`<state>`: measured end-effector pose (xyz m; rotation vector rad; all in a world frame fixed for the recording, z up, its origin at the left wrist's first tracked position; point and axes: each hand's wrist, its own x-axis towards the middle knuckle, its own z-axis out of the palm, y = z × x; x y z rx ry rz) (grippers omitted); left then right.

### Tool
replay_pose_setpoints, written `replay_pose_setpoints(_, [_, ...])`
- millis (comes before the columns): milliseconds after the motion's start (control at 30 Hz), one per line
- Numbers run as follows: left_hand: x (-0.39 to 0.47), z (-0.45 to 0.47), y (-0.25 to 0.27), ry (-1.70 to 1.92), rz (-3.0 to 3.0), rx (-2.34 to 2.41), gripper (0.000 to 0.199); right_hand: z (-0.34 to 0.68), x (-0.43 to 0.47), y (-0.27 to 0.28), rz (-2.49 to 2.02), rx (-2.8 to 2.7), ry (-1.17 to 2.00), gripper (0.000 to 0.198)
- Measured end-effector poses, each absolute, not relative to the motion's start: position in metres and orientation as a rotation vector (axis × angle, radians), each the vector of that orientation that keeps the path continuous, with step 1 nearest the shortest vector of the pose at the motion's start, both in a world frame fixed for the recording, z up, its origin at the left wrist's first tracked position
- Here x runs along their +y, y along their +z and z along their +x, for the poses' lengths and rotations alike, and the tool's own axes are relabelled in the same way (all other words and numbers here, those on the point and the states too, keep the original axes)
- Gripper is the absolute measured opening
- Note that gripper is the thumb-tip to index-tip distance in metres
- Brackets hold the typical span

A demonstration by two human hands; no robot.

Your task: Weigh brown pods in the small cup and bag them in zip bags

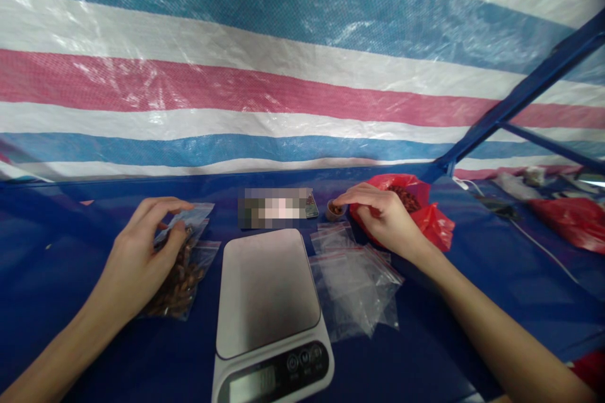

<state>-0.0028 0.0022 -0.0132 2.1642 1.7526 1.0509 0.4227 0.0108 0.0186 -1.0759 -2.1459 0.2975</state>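
Observation:
On the left, my left hand (137,258) arches over clear zip bags (182,286) filled with brown pieces. Its thumb and index finger are apart, and the bags lie under the palm. My right hand (387,217) reaches to a small cup (336,211) with brown bits in it. The fingers are stretched out, with the fingertips at the cup's rim; whether they touch it I cannot tell. Just behind that hand sits an open red plastic bag (437,223) holding reddish-brown pieces (404,197). Between my hands stands a digital kitchen scale (267,293) with a bare platform.
Several flat, empty zip bags (354,289) lie right of the scale on the blue table (439,352). A partly blurred flat item (278,208) is behind the scale. At the far right are another red bag (574,220) and a cable (543,249). Striped sheeting (236,88) and a blue frame (524,88) stand behind.

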Motion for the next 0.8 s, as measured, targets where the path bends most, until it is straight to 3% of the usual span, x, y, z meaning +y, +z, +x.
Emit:
replay_pose_setpoints(233, [0.001, -0.003, -0.012, 1.021, 2.179, 1.748, 0.027, 0.419, 0.005, 0.016, -0.963, -2.269, 0.351, 0.052])
replay_pose_setpoints(333, [0.0, -0.001, -0.01, 1.01, 2.168, 1.758, 0.027, 0.424, 0.001, 0.021, -0.978, -2.205, 0.235, 0.045])
replay_pose_setpoints(467, [-0.001, -0.001, -0.01, 1.037, 2.172, 1.755, 0.028, 0.462, 0.006, 0.025, -1.382, -1.951, -0.038, 0.033])
replay_pose_setpoints(600, [-0.001, -0.003, -0.012, 1.032, 2.163, 1.755, 0.028, 0.512, 0.022, 0.013, -1.708, -2.273, -0.037, 0.021])
replay_pose_setpoints(800, [-0.002, -0.004, -0.013, 1.025, 2.129, 1.781, 0.028, 0.532, 0.032, 0.001, -1.747, -2.353, 0.027, 0.029])
